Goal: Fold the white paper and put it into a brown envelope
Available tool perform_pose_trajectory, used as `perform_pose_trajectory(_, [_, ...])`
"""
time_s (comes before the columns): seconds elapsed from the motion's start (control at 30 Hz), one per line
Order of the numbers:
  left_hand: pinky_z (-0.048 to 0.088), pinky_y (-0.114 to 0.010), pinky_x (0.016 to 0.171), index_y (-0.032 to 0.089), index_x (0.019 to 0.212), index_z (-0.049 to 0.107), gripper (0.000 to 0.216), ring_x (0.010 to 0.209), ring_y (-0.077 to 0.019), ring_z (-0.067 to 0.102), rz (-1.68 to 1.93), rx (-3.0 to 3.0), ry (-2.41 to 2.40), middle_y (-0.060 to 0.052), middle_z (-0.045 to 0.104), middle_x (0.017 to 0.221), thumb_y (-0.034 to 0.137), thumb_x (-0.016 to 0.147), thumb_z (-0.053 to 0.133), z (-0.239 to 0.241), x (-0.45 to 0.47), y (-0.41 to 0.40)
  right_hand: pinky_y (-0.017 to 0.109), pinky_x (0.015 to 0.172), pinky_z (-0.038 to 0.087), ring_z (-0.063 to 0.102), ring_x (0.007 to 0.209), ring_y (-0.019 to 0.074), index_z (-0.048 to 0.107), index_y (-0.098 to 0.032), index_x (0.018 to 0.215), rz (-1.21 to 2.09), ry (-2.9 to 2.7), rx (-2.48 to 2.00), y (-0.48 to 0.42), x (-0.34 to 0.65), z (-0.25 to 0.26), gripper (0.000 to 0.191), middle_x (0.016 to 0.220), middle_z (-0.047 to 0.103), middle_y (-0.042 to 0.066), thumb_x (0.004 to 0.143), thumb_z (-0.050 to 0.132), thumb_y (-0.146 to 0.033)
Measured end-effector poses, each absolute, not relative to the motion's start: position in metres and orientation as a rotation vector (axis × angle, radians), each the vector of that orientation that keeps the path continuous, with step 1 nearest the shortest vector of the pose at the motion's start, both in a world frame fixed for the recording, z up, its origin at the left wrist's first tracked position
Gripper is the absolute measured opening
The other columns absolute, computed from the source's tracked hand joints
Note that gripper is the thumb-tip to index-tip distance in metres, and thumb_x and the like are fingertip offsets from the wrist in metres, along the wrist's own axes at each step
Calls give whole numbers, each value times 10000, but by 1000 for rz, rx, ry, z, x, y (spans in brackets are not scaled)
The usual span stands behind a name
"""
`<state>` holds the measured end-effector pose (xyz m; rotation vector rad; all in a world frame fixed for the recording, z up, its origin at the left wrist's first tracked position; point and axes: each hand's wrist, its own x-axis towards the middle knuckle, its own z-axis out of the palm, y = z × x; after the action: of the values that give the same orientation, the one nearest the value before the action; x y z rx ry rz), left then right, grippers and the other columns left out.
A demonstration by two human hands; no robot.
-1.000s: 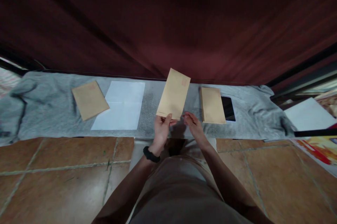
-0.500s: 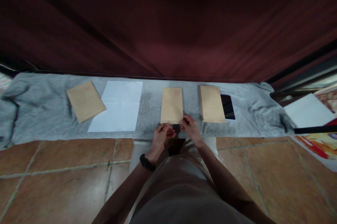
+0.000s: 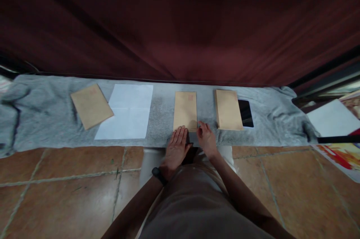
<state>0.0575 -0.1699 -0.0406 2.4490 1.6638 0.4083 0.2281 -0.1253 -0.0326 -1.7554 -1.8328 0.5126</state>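
Note:
A brown paper envelope (image 3: 185, 109) with small red print near its far right corner lies on the grey cloth in front of me. My left hand (image 3: 176, 145) is open, its flat fingers pressing the envelope's near edge. Beside the near right corner, my right hand (image 3: 206, 138) has its fingers curled together; whether they pinch anything is hidden. To the right lies a stack of similar envelopes (image 3: 229, 109). Another brown envelope (image 3: 91, 107) sits tilted at the left, its corner overlapping a white sheet of paper (image 3: 128, 119) with fold creases.
A dark-screened tablet or phone (image 3: 246, 113) lies partly under the envelope stack. The grey cloth (image 3: 270, 115) covers a long, narrow surface against a dark red curtain (image 3: 180, 44). White paper (image 3: 333, 119) and a colourful printed sheet (image 3: 343, 158) are at the far right.
My left hand has gone from curled fingers at the envelope's near edge to lying flat on that edge. My right hand has shifted slightly right, off the corner to beside it.

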Motion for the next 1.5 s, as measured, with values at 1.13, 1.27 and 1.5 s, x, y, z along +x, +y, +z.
perform_pose_trajectory(1.13, [242, -510, 1282, -3, 1593, 285, 732, 1568, -311, 250, 282, 2522, 1875, -232, 312, 1652, 466, 1046, 408, -41, 26, -178, 459, 1236, 352, 461, 1465, 248, 456, -127, 1549, 209, -2280, -1541, -168, 227, -52, 503, 1564, 510, 124, 1076, 412, -294])
perform_pose_trajectory(1.27, [258, -474, 1287, 25, 1595, 304, 682, 1572, -280, 248, 329, 2532, 1808, -193, 320, 1659, 416, 1047, 415, -42, 37, -181, 470, 1243, 342, 460, 1466, 251, 475, -113, 1533, 208, -2274, -1543, -169, 226, -51, 495, 1557, 517, 134, 1076, 411, -291])
perform_pose_trajectory(1.5, [280, -444, 1282, 21, 1552, 400, 596, 1568, -268, 262, 338, 2586, 1655, -176, 368, 1644, 244, 1000, 435, -44, 50, -175, 486, 1251, 341, 437, 1482, 252, 505, -105, 1511, 254, -2293, -1475, -165, 216, -48, 484, 1546, 531, 139, 1076, 390, -285])
